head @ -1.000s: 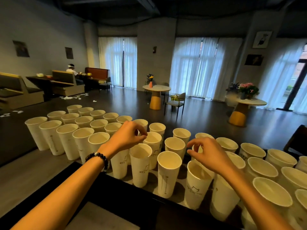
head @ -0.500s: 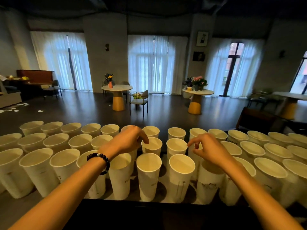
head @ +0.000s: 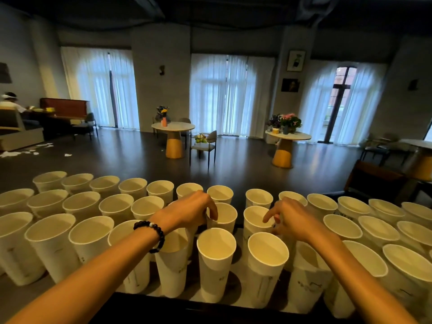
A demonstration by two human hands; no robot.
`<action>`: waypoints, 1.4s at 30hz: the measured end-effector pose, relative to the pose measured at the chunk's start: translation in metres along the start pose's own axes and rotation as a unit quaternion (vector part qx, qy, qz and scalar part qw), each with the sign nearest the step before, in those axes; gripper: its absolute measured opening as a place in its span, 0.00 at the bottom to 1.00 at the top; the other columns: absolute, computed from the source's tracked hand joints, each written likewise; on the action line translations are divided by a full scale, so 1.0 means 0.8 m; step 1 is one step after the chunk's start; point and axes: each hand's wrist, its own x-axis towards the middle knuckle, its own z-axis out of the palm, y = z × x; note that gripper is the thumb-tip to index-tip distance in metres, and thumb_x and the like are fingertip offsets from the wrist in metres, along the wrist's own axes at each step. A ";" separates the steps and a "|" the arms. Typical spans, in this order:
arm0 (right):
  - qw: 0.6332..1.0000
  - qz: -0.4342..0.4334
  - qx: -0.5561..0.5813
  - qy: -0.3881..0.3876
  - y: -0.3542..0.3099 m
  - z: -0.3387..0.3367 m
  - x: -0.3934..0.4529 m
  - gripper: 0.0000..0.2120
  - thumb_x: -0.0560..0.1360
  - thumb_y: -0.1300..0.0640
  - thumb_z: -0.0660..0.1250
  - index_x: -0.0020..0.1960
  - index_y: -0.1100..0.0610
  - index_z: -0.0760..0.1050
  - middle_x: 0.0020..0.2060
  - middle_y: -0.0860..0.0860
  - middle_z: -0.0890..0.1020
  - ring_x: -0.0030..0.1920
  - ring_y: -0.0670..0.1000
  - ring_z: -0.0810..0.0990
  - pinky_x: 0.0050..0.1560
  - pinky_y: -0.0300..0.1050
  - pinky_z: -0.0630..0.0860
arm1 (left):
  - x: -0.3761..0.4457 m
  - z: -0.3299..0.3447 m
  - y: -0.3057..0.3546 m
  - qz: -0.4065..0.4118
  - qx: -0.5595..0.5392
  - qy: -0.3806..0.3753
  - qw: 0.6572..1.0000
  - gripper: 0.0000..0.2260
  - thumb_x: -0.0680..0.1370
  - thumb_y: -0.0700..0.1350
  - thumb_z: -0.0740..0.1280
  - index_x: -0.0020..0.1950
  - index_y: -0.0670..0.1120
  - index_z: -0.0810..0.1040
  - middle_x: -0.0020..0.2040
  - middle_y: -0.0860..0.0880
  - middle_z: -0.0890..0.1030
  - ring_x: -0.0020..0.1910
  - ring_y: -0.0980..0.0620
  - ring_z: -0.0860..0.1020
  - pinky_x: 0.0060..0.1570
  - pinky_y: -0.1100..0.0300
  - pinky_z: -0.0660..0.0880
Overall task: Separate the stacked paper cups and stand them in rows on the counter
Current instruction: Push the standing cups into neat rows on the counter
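Several tall white paper cups point(head: 216, 258) stand open-side up in three rows across the dark counter point(head: 238, 284). My left hand point(head: 189, 212), with a black bead bracelet on its wrist, reaches over the near row. Its thumb and fingers curl down onto the left rim of a middle-row cup point(head: 225, 217). My right hand point(head: 294, 222) reaches in from the right. Its index finger dips inside the right rim of the neighbouring middle-row cup point(head: 256, 216) and its thumb lies outside, pinching the rim. A gap separates these two cups.
Cups fill the counter from the left edge point(head: 14, 239) to the right edge point(head: 406, 265). Beyond the counter lies a dark floor with two round tables point(head: 173, 127) point(head: 288, 136), a chair point(head: 207, 146) and a seated person point(head: 9, 104) far left.
Both hands have dropped from above the cups onto the rims of two adjacent middle-row cups. The head view has swung right and then settled on the counter's centre.
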 end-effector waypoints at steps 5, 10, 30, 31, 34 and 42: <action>1.000 -0.017 0.016 0.000 -0.004 -0.010 0.004 0.16 0.72 0.56 0.75 0.58 0.43 0.81 0.49 0.47 0.82 0.40 0.46 0.79 0.35 0.28 0.69 | -0.015 -0.040 -0.008 -0.003 -0.031 0.053 0.998 0.12 0.76 0.40 0.73 0.57 0.52 0.85 0.52 0.56 0.83 0.42 0.57 0.79 0.35 0.69 0.75; 0.994 -0.055 0.075 0.050 -0.041 -0.030 0.016 0.13 0.73 0.55 0.73 0.56 0.44 0.81 0.42 0.42 0.77 0.41 0.44 0.75 0.37 0.31 0.69 | -0.078 -0.102 -0.066 -0.092 -0.044 0.118 0.988 0.12 0.74 0.38 0.75 0.52 0.54 0.85 0.43 0.62 0.79 0.40 0.57 0.79 0.40 0.60 0.81; 0.992 -0.098 0.078 -0.003 -0.216 0.047 0.097 0.09 0.75 0.53 0.72 0.54 0.46 0.83 0.44 0.45 0.81 0.38 0.47 0.80 0.40 0.33 0.79 | -0.130 -0.049 -0.136 -0.146 -0.025 0.044 0.988 0.12 0.76 0.56 0.72 0.54 0.50 0.86 0.52 0.52 0.85 0.39 0.58 0.78 0.35 0.70 0.71; 0.992 -0.097 0.076 -0.002 -0.217 0.048 0.097 0.08 0.75 0.53 0.71 0.54 0.46 0.83 0.44 0.45 0.82 0.38 0.47 0.81 0.40 0.33 0.79 | -0.128 -0.047 -0.137 -0.144 -0.026 0.044 0.988 0.12 0.76 0.55 0.72 0.54 0.50 0.86 0.52 0.51 0.85 0.39 0.58 0.78 0.35 0.71 0.71; 0.993 -0.096 0.075 -0.003 -0.220 0.048 0.096 0.07 0.75 0.52 0.71 0.53 0.47 0.84 0.44 0.44 0.82 0.39 0.47 0.81 0.42 0.33 0.80 | -0.123 -0.041 -0.139 -0.140 -0.032 0.045 0.989 0.11 0.77 0.53 0.72 0.54 0.49 0.86 0.53 0.50 0.86 0.39 0.58 0.79 0.36 0.71 0.72; 0.993 -0.102 0.061 0.004 -0.214 0.050 0.099 0.07 0.74 0.51 0.72 0.51 0.46 0.84 0.42 0.42 0.80 0.39 0.45 0.80 0.37 0.30 0.75 | -0.122 -0.038 -0.142 -0.129 -0.045 0.051 0.989 0.10 0.77 0.51 0.72 0.56 0.49 0.86 0.54 0.50 0.85 0.40 0.58 0.78 0.38 0.70 0.74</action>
